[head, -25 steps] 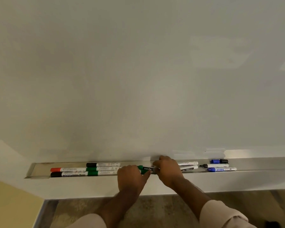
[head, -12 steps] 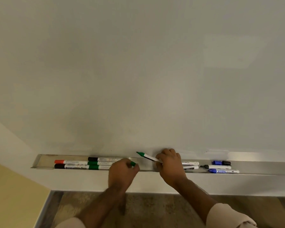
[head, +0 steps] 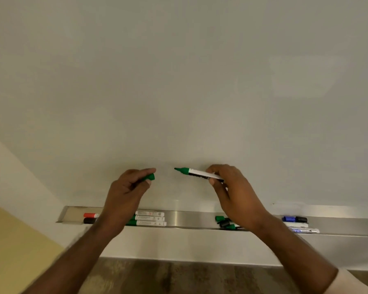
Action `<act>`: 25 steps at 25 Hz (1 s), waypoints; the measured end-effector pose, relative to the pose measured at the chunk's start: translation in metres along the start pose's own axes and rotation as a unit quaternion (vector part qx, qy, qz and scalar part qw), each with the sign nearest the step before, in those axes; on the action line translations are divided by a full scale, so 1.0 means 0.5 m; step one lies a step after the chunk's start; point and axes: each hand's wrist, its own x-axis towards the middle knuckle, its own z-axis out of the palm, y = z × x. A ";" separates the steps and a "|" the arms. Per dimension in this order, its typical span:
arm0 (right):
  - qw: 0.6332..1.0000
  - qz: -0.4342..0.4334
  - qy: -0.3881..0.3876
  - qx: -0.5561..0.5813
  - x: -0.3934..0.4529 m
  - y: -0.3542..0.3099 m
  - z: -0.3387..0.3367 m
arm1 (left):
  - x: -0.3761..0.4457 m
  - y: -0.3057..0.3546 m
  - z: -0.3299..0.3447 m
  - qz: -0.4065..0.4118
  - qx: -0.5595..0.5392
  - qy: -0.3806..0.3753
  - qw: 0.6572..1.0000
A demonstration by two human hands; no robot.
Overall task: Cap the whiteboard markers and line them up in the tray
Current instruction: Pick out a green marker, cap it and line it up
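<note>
My right hand (head: 232,187) holds an uncapped green marker (head: 197,173) above the tray, its tip pointing left. My left hand (head: 125,190) pinches the green cap (head: 150,177) a short gap away from that tip. Below them runs the metal tray (head: 189,217). At its left end lie capped markers side by side: a red one (head: 90,215), a black one (head: 89,220) and green ones (head: 150,223), partly hidden by my left wrist. Loose green and black caps (head: 223,222) sit mid-tray. To the right lie a blue cap with a black one (head: 293,219) and a blue marker (head: 304,230).
The whiteboard (head: 179,92) fills the view above the tray. A yellow wall (head: 13,247) is at the lower left and a dark wood-grain floor (head: 179,276) lies below the board.
Both hands rose from the tray to in front of the board. The green marker and its cap came apart, and the gap between them widened.
</note>
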 end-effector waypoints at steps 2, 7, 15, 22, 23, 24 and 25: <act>1.000 -0.023 0.006 0.005 0.016 -0.028 -0.024 | 0.003 0.039 -0.023 0.049 0.019 -0.016 0.998; 0.997 -0.080 0.010 0.006 0.035 -0.080 -0.072 | -0.002 0.115 -0.054 0.154 0.083 -0.001 0.985; 0.993 -0.115 -0.004 0.001 0.029 -0.108 -0.087 | -0.017 0.154 -0.048 0.202 0.083 -0.027 0.975; 0.993 -0.114 -0.012 0.014 0.027 -0.109 -0.074 | -0.016 0.154 -0.031 0.240 0.159 -0.052 0.956; 0.993 -0.115 -0.006 0.010 0.027 -0.108 -0.075 | -0.015 0.154 -0.028 0.249 0.174 -0.053 0.951; 0.993 -0.118 -0.002 0.005 0.028 -0.109 -0.077 | -0.016 0.153 -0.025 0.256 0.182 -0.054 0.948; 0.993 -0.120 0.001 0.001 0.028 -0.110 -0.079 | -0.014 0.153 -0.023 0.261 0.184 -0.055 0.946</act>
